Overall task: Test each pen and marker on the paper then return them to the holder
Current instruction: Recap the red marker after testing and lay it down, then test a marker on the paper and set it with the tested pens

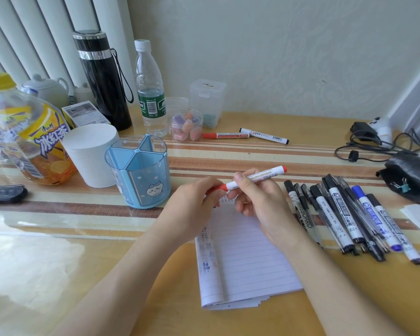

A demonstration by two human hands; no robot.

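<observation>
Both my hands hold one red whiteboard marker above the top of the lined paper pad. My right hand grips the white barrel. My left hand pinches the red cap end. The blue pen holder stands empty just left of my hands. A row of several black and blue pens and markers lies on the table right of the pad. Another red marker and a black marker lie farther back.
At the left stand an iced-tea bottle, a white cup, a black flask and a water bottle. A jar of erasers sits behind. Cables and a black pouch lie at the right edge.
</observation>
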